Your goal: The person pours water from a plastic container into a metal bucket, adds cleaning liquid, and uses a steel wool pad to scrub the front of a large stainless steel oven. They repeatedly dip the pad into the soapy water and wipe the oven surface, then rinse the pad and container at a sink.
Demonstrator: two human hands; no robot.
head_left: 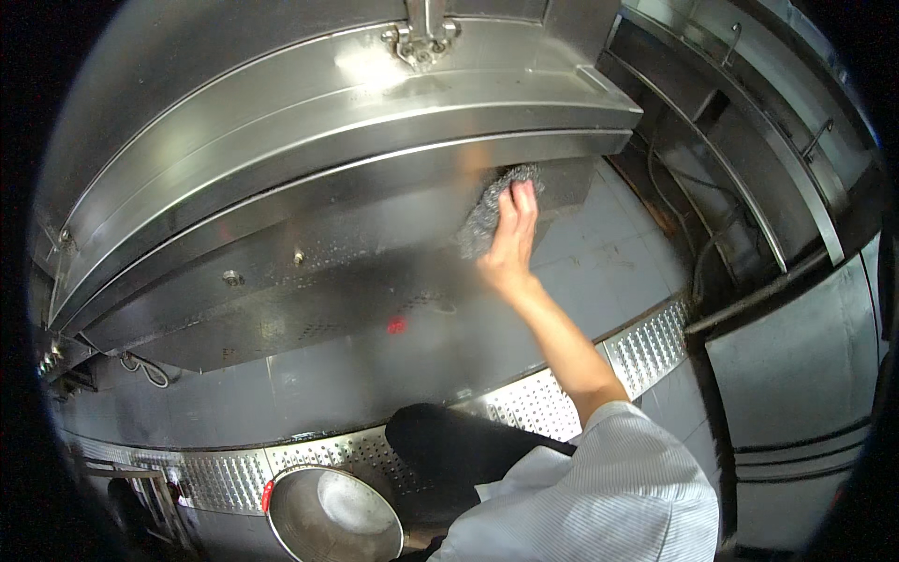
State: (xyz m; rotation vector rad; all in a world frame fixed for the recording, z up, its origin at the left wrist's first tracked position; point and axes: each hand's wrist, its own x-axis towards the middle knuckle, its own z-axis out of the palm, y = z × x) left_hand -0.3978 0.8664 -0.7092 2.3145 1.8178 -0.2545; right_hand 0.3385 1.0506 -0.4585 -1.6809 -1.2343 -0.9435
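The fingers (526,206) of my right hand (508,251) are bending partly closed over a grey wire scourer (479,228), and I am holding it against the steel panel (361,234) near its right end, just under the metal ledge (375,133). A steel pot (298,506) is standing near my knee (440,448); I am not seeing my left hand, so I cannot tell its grip.

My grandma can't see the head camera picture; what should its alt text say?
The person's right hand holds a grey metal scrubber at the front of a large steel unit. Lower down are a round metal container and a perforated floor strip.
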